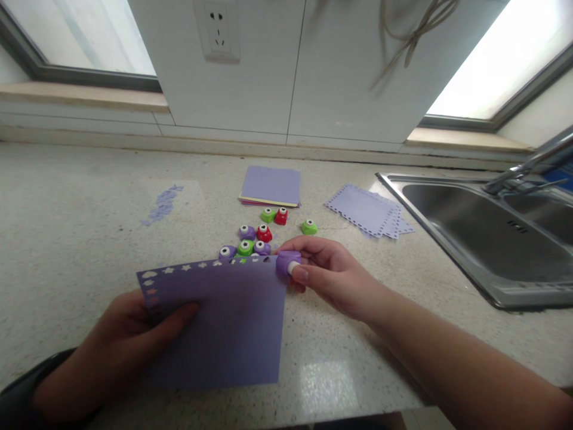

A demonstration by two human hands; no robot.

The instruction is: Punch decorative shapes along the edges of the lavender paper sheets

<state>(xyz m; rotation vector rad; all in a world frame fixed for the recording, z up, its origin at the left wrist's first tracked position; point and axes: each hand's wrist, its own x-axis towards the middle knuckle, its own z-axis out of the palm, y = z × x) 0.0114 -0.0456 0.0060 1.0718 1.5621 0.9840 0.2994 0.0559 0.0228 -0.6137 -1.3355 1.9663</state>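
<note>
At the top right corner of the purple sheet (pixel 224 322), a purple punch (pixel 286 263) is pinched tight between thumb and fingers of the right hand (pixel 331 278). The sheet's left side is gripped by the left hand (pixel 120 346), with the punched edge running left-right over the desk (pixel 67 227).

Purple sheet (pixel 224 322) is held at its left edge by the left hand (pixel 120 340), low over the counter (pixel 67 209). Purple punch (pixel 286 261) is pinched onto the sheet's top right corner by the right hand (pixel 326 275). A row of cut-out shapes is seen along the top edge. Loose punches (pixel 257 236) are scattered at 12 o'clock from the sheet, with a paper stack (pixel 271 186) beyond them. Punched sheets (pixel 369 210) are noted at 2 o'clock, beside the sink (pixel 447 239).
</note>
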